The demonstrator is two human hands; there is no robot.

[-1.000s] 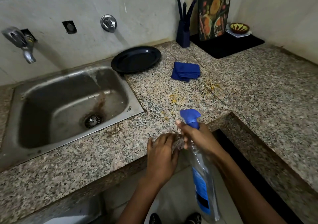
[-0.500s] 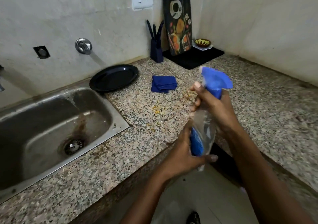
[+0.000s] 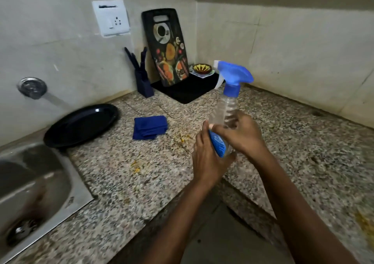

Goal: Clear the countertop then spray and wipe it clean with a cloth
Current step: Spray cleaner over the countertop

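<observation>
Clear plastic with a blue trigger head, the spray bottle (image 3: pixel 226 109) stands upright in the air above the inner corner edge of the granite countertop (image 3: pixel 141 172), gripped by both hands: the left hand (image 3: pixel 208 158) wraps its lower body and label, the right hand (image 3: pixel 242 134) curls round its middle. Open speckled stone lies to the left and right of the hands, with yellow crumbs (image 3: pixel 135 165) scattered on it. Further back a folded blue cloth (image 3: pixel 149 127) lies flat, just beside a black plate (image 3: pixel 81 125) that seems to overhang the steel sink (image 3: pixel 34 188). A knife block (image 3: pixel 141 79), cutting board (image 3: pixel 166 47) and small bowl (image 3: pixel 202 68) crowd the far corner.
</observation>
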